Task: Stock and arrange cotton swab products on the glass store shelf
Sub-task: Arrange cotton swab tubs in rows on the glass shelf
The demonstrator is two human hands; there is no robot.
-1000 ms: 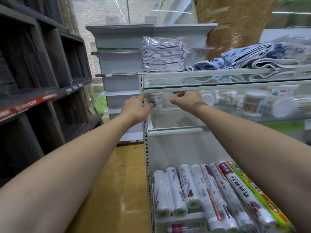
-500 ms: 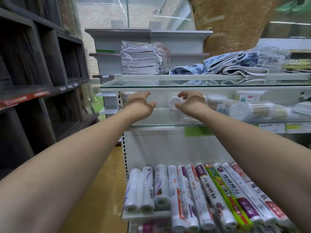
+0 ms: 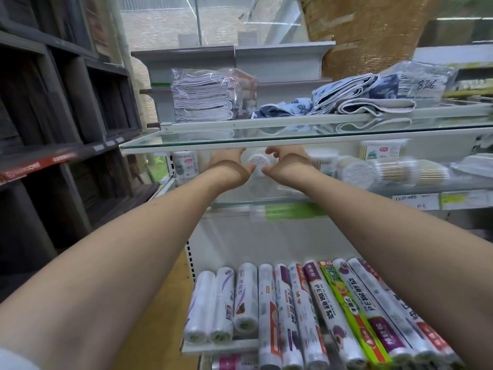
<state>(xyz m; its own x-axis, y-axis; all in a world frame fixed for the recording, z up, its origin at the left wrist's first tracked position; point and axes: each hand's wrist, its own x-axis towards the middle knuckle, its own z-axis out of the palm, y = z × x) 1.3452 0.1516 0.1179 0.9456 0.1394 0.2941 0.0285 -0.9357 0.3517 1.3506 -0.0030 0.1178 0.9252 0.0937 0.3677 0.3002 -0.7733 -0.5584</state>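
You are working at the glass shelf point(image 3: 266, 202), and it is looking partly stocked: swab tubs are lying on their sides at the right point(image 3: 384, 170) and one tub is standing at the far left point(image 3: 184, 164), with bare glass waiting between them. You are holding a round cotton swab tub point(image 3: 258, 163) on its side between both hands, left hand point(image 3: 226, 166) and right hand point(image 3: 289, 166) curling around its flanks, fingers hidden under the upper shelf.
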